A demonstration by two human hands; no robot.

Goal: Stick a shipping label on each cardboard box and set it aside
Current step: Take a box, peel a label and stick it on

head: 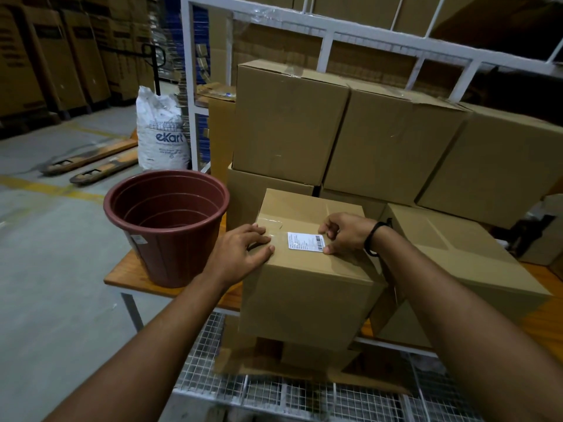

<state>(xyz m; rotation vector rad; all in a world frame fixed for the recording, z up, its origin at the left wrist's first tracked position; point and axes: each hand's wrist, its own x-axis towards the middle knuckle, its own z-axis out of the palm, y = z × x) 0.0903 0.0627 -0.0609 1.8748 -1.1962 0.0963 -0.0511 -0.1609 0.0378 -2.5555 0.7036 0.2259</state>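
Head camera looks down on my left hand point(243, 248), which lies loose and flat on the near left corner of the cardboard box point(307, 287), thumb along its top edge. My right hand point(344, 234), a black band point(373, 239) at the wrist, has bent fingers and the thumb tip on the right edge of the white shipping label point(305, 241); pinching or only pressing, I cannot tell. The label lies on the box top. The box stands on the wooden table point(122, 274), beside a brown bucket point(166, 226), with stacked boxes point(289, 123) behind it.
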